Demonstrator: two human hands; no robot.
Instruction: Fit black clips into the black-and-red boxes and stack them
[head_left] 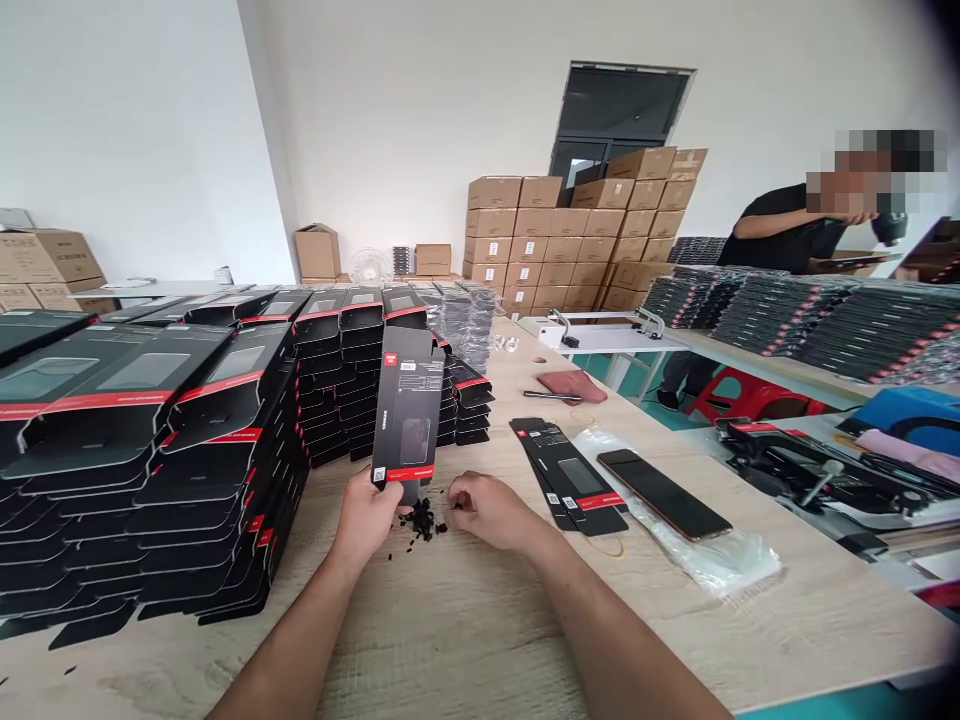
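Note:
Near the middle of the table, my left hand point(367, 515) grips the lower end of a black and red cardboard box point(409, 410), which is tilted up with its printed face toward me. Just below the box lies a small heap of black scraps point(426, 522) on the wood. To the right of that heap is my right hand point(484, 510), its fingers curled together close to the table. Whatever sits between those fingertips, if anything, is too small and hidden to name.
Tall stacks of open black boxes point(142, 450) rise on the left. Flattened boxes point(568, 478), a phone point(664, 492) on a plastic bag point(701, 550), a pen point(551, 396) and a reddish cloth point(574, 387) lie to the right. A person point(787, 230) stands behind another bench.

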